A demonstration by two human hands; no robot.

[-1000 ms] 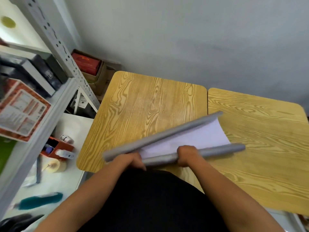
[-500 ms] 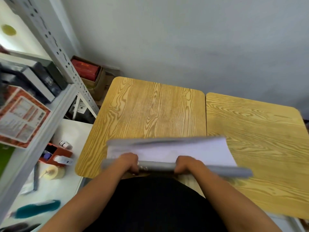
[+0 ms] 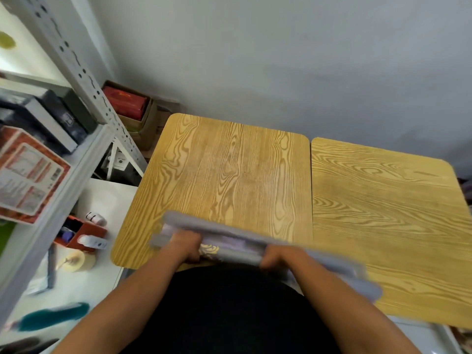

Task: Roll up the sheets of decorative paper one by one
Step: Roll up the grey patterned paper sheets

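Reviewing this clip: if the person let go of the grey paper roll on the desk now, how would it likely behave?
The grey paper roll is long, thin and round, so it would probably roll on the smooth wooden desk. A loose flap shows along its far edge, so it may spring open. Left hand and right hand lift it easily, suggesting it is light.

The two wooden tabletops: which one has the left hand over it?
The left tabletop, beside the metal shelf. The left hand grips the grey paper roll over its near edge; the right tabletop lies under the roll's far end.
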